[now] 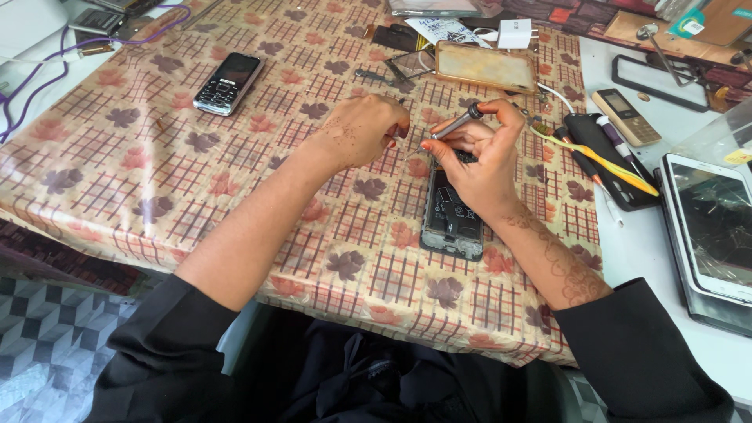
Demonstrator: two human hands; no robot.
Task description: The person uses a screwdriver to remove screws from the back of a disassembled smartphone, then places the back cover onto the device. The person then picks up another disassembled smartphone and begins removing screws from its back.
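Plastic leaf-print tablecloth (157, 180) covers the table, its near edge dropping off toward the person's lap. Opened phone (452, 215) lies back-up just inside that near edge, insides exposed. Right hand (478, 153) pinches a screwdriver (458, 123), tip angled down-left over the phone's top end. Left hand (364, 129) sits curled just left of the tip, fingers bent under; cannot tell if it holds anything. Wide bare cloth to the left; only a keypad phone (228, 82) there, well apart. Right side is tight: yellow toothbrush (595, 157) lies across a black case (607, 160), cracked white phone (714, 227) at the table's right edge. Behind the hands, a clear phone cover (486, 66) and white charger (515, 33).
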